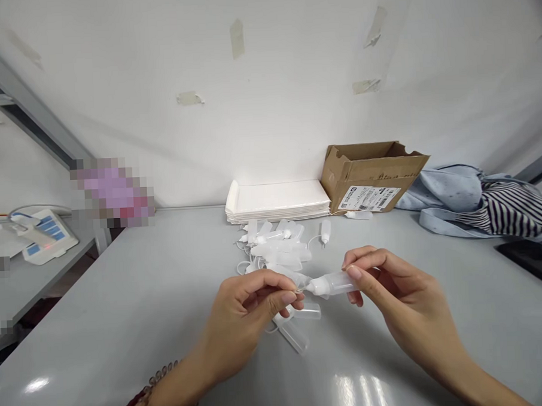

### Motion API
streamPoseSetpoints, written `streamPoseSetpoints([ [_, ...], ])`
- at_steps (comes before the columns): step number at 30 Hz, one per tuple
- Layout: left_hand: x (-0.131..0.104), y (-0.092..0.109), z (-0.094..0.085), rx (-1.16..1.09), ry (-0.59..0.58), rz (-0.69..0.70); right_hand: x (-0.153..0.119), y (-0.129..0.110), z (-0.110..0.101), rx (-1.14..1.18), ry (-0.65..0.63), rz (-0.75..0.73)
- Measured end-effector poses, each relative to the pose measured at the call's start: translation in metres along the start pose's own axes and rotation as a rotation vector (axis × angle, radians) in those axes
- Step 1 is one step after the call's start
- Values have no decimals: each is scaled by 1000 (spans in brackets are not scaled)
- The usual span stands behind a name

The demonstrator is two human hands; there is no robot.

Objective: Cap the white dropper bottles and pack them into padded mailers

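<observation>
My right hand (396,293) is closed on a small translucent needle-tip squeeze bottle (331,283), lying level with its nozzle pointing left. My left hand (253,311) is closed in a pinch at the thin metal needle tip (301,289) of that bottle; whether a small cap is between the fingertips is hidden. Behind and below the hands a pile of similar bottles (279,250) lies on the grey table (175,279), some with thin loops attached. One bottle (325,230) lies apart to the right of the pile, and a clear bottle (293,335) rests nearer to me.
A stack of white padded envelopes (277,200) lies by the wall, beside an open cardboard box (373,177) with a bottle (359,215) in front. To the right are a light blue and striped cloth bag (491,202) and a black phone (534,263). A white-and-blue device (48,233) stands left.
</observation>
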State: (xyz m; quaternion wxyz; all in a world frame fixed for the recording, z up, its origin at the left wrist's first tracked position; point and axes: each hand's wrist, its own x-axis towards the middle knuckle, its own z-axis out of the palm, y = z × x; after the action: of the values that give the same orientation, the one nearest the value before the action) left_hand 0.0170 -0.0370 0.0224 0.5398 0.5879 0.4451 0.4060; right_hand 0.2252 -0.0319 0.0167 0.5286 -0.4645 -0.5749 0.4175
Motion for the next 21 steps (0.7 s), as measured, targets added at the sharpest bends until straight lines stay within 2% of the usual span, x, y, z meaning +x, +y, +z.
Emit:
streamPoseSetpoints([
  [7, 1, 0, 1, -25, 9, 13, -3, -7, 5, -25, 73, 33],
  [21, 2, 3, -2, 3, 13, 40, -6, -5, 5, -48, 69, -47],
])
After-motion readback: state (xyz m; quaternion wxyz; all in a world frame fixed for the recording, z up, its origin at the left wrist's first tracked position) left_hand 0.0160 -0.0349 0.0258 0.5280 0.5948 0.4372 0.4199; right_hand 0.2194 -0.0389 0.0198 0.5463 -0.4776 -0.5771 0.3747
